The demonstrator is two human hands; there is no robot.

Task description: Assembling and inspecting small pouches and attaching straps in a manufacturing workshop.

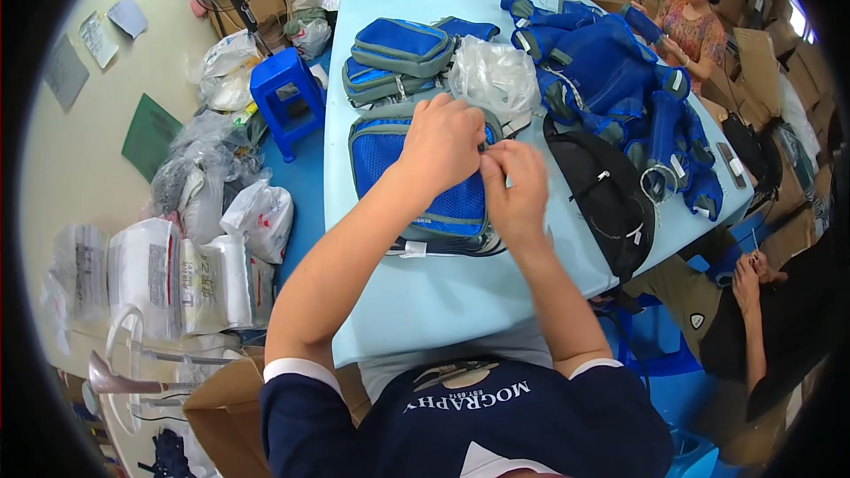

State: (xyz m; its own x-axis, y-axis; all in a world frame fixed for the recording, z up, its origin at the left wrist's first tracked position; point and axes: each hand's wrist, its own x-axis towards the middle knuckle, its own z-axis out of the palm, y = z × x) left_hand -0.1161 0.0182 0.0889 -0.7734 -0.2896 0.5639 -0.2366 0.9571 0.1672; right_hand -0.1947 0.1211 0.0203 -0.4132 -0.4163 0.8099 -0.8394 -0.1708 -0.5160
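A blue mesh bag with grey trim (381, 159) lies on the table before me. My left hand (445, 143) is closed over its upper right part, fingers curled. Right beside it, my right hand (518, 186) pinches at the bag's right edge, its fingertips meeting those of the left. Something small and dark shows between the fingertips, too small to name. Just beyond my hands are stacked blue and grey bags (398, 49) and a clear plastic bag (496, 80). To the right of my right hand lies a black bag (602, 199).
A heap of blue mesh pieces (611, 62) covers the table's far right. At left stand a blue stool (288, 93) and plastic-wrapped bundles (146, 274). A co-worker in black (797, 310) sits close at right; another person (695, 26) works farther back. A cardboard box (221, 412) is at lower left.
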